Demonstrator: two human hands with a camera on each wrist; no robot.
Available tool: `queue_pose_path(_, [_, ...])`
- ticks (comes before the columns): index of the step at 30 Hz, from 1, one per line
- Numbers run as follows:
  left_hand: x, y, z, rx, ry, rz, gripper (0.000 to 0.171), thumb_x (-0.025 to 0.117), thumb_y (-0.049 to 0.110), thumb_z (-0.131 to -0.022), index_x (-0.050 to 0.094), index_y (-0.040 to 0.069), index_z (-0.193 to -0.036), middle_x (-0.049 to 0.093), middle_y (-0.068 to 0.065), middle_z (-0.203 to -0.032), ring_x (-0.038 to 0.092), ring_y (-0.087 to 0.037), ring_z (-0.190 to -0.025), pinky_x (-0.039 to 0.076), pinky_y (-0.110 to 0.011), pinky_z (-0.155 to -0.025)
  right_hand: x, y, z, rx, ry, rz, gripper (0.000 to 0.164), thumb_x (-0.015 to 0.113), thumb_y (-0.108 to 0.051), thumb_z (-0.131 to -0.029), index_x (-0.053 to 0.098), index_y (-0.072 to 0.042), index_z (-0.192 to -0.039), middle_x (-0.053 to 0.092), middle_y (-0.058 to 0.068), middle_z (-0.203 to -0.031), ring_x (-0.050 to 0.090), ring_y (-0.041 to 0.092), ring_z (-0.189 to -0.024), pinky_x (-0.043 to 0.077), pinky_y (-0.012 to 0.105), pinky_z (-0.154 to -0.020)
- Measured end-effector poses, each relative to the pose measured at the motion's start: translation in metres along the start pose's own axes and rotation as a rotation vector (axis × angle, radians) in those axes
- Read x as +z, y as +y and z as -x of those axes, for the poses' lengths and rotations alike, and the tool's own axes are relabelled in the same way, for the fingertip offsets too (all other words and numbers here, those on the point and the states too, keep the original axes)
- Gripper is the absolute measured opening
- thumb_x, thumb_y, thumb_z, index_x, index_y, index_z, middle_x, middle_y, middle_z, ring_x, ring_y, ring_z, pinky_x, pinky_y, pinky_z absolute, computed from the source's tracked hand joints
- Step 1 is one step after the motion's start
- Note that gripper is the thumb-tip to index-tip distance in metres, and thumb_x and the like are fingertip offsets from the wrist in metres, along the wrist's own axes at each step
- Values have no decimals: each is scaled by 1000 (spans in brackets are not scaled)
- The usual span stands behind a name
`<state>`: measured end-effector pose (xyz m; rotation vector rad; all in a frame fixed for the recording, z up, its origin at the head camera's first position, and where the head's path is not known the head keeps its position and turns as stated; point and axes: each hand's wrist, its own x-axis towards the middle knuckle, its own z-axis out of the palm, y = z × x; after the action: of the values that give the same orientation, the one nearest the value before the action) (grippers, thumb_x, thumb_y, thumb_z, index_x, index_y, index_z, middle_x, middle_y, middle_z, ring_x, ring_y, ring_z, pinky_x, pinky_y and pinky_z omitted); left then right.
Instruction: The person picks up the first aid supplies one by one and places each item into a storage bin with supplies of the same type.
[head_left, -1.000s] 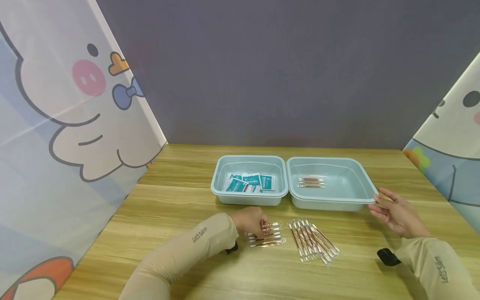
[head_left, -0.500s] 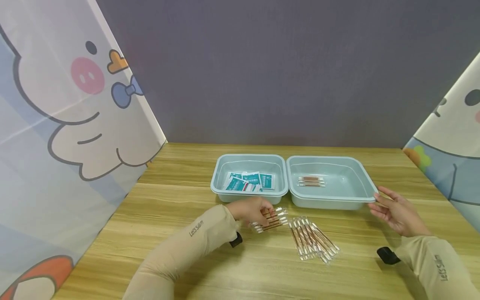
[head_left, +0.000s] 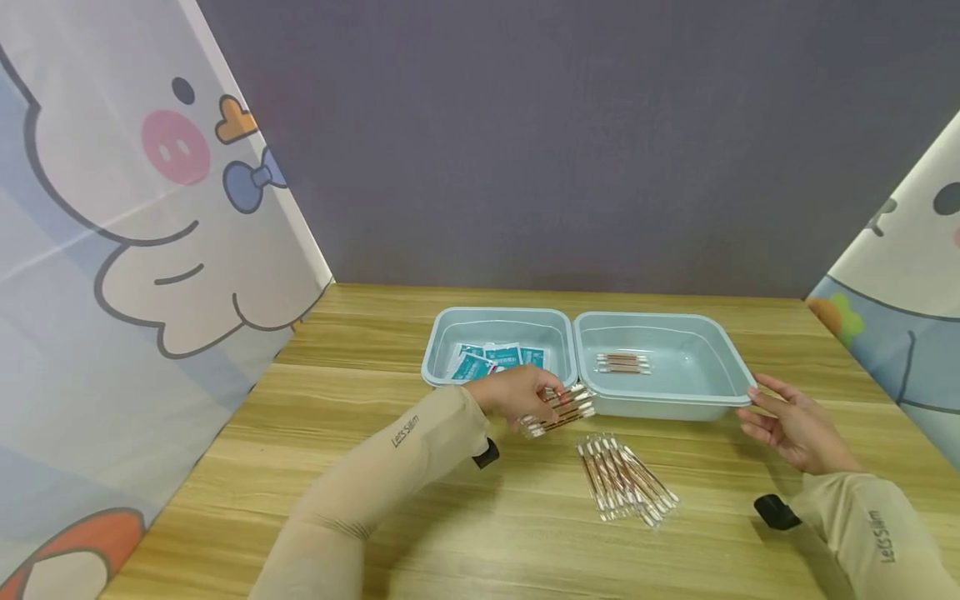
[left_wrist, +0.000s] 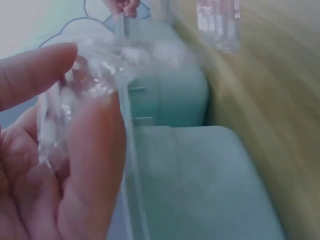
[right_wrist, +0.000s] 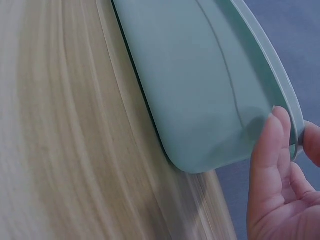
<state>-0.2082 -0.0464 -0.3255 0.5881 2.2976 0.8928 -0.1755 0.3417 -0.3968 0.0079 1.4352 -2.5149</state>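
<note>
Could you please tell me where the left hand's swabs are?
The left hand pinches the swabs just right of centre in the head view, by the neighbouring corners of the left tray and right tray.

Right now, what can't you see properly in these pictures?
- Head view: small print on the teal-and-white flat packets, too tiny to read; the left hand also hides some of them.
- Left wrist view: the held brown-and-white swabs in clear plastic wrap, blurred and partly covered by the same hand.
- Right wrist view: the far end of the pale blue-green rectangular plastic bin, cut off by the top edge.
</note>
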Motion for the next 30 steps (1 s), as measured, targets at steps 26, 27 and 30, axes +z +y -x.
queue_pose_path(26, [-18,44,-51,132,242,116,28,62,10,-94,65,17,-121,59,-3,-84,50,-13,-61,49,-29,-48,6,1,-3,-21,7,39,25,49,-3,-99,67,-20,-100,65,5,-86,70,18,-72,59,28,-64])
queue_pose_path(27, [-17,46,-52,131,247,122,28,63,10,-94,66,17,-120,59,-2,-84,49,-12,-61,49,-29,-48,6,0,-2,-21,8,33,26,48,-2,-99,68,-19,-99,65,5,-86,70,18,-72,59,28,-65])
queue_pose_path(30, [-15,53,-54,117,252,149,30,64,10,-93,65,16,-122,55,-3,-80,45,-11,-57,52,-37,-53,6,-3,-1,-21,11,28,29,48,-1,-99,71,-19,-97,65,6,-87,70,19,-72,59,29,-65])
